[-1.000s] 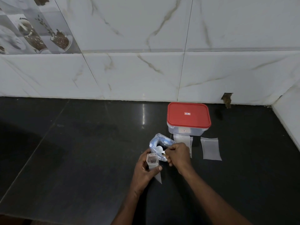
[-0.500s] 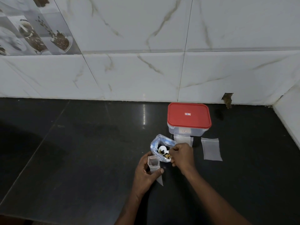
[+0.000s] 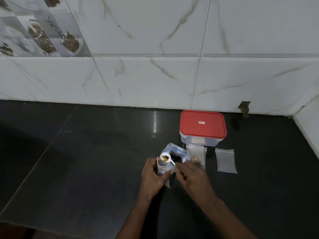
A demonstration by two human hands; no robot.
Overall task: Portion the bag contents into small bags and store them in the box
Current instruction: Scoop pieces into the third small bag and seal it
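Note:
My left hand (image 3: 152,176) holds a small clear bag (image 3: 163,167) upright with its mouth open. My right hand (image 3: 191,175) grips a white spoon (image 3: 166,157) whose bowl, carrying a bit of brown-yellow material, hovers over that mouth. Just behind stands the larger open bag (image 3: 175,155) with dark contents. A clear box with a red lid (image 3: 202,124) sits shut near the wall. In front of it lies a small bag (image 3: 196,155) with some pieces inside, and an empty small bag (image 3: 225,160) lies to its right.
The black stone counter (image 3: 86,161) stretches to the left and front. A tiled marble-look wall (image 3: 155,75) runs along the back, with a side wall (image 3: 309,128) at the right and a chipped hole (image 3: 244,108) low in the tiles.
My right hand has lifted the spoon out of the larger bag and carried it left over the small bag's mouth. My left hand kept its hold on the small bag.

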